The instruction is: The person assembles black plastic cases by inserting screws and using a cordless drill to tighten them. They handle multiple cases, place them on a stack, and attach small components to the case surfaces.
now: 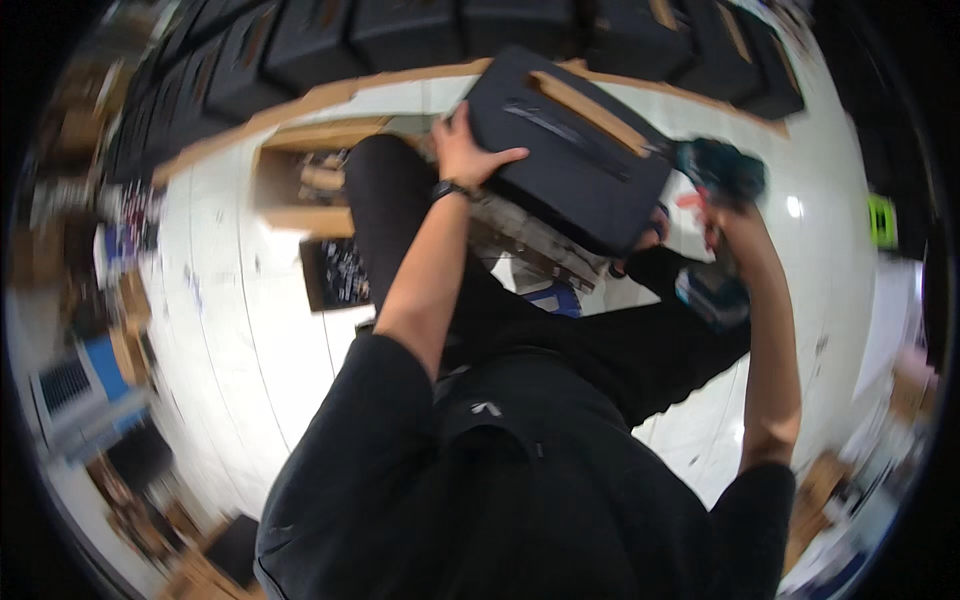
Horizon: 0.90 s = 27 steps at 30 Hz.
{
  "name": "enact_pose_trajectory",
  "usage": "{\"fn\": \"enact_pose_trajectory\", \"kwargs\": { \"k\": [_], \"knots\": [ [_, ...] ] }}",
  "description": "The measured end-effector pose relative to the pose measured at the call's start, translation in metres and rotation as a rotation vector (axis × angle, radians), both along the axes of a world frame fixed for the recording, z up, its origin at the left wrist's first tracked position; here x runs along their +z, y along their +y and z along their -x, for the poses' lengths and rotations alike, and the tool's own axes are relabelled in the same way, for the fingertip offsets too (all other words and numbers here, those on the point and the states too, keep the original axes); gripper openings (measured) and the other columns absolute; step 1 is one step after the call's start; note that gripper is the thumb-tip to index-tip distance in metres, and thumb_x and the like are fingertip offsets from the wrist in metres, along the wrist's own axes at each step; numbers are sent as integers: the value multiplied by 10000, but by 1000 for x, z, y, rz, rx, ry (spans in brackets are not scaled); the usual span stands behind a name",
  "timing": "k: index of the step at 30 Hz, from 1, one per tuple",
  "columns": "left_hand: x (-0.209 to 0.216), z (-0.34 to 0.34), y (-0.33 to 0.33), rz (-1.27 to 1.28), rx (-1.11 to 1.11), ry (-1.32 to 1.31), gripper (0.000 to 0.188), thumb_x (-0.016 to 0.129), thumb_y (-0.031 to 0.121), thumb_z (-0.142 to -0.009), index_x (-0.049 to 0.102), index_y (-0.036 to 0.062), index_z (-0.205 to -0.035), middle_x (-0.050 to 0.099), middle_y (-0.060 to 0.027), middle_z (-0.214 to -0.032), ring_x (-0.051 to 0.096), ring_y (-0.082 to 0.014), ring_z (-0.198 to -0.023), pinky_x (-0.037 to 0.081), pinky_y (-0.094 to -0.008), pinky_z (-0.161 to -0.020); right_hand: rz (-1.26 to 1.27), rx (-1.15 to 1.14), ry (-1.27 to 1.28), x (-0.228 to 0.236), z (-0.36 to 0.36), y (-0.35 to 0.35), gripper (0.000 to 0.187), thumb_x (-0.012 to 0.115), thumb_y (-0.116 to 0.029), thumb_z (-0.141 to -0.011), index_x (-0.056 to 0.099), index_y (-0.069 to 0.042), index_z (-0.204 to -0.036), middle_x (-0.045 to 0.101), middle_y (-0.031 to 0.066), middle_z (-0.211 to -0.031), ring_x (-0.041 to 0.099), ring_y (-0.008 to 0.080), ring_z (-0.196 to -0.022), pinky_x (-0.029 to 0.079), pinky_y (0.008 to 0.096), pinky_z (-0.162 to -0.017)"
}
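Observation:
A black box (580, 165) with a light wooden strip (590, 110) across its top rests tilted on my raised knees. My left hand (462, 150), with a dark watch on the wrist, presses flat on the box's left edge and steadies it. My right hand (715, 215) grips a teal power drill (722, 168) at the right end of the wooden strip. The drill's tip is blurred, so contact with the strip cannot be told. A stack of flat grey pieces (535, 240) shows under the box.
Rows of similar black boxes (330, 40) line the far side behind a wooden ledge (300, 105). On the white floor (240, 330) lie an open wooden crate (305, 180), a dark tray of small parts (340, 272) and a blue item (556, 299). Clutter and a laptop (65, 385) sit at left.

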<state>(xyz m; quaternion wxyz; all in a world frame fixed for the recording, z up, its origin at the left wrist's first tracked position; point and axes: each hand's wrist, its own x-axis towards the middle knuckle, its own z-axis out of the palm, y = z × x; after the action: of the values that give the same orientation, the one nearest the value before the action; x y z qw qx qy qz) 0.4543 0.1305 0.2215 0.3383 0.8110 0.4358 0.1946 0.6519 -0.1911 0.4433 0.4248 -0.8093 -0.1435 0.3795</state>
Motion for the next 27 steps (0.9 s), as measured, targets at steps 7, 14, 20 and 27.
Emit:
{"fn": "enact_pose_trajectory", "kwargs": {
  "k": [7,14,20,27],
  "knots": [
    [18,-13,-14,142,95,291,1560,969,712,-377,244,206,-1662,325,-248,-1582,300,-450,-1483,306,-678,-1179,-250,110,112,-75,28,6,484,635,-115,-818,637,30,-1280,711,142,-1224,574,100,-635,482,263,-623],
    [15,-4,-13,161,-14,59,1038,895,473,-764,367,114,-1583,512,-253,-1422,517,-391,-1340,437,-538,-1108,-287,258,-349,-115,41,45,580,699,-85,-848,606,-97,-1420,697,39,-1327,578,123,-956,479,297,-900],
    [56,146,59,58,30,-702,322,703,218,-1008,651,43,-1274,723,-66,-1073,725,-162,-774,573,-294,-689,-147,270,-405,-102,45,33,608,764,-114,-888,567,-86,-1463,676,66,-1377,620,174,-1141,485,326,-986],
    [-163,458,25,401,874,182,411,558,326,-1012,744,-2,-845,728,-107,-692,710,-238,-615,560,-371,-586,-59,445,-558,-80,69,38,489,745,-95,-937,611,-54,-1404,686,72,-1328,636,181,-1122,501,337,-972]
  ]
}}
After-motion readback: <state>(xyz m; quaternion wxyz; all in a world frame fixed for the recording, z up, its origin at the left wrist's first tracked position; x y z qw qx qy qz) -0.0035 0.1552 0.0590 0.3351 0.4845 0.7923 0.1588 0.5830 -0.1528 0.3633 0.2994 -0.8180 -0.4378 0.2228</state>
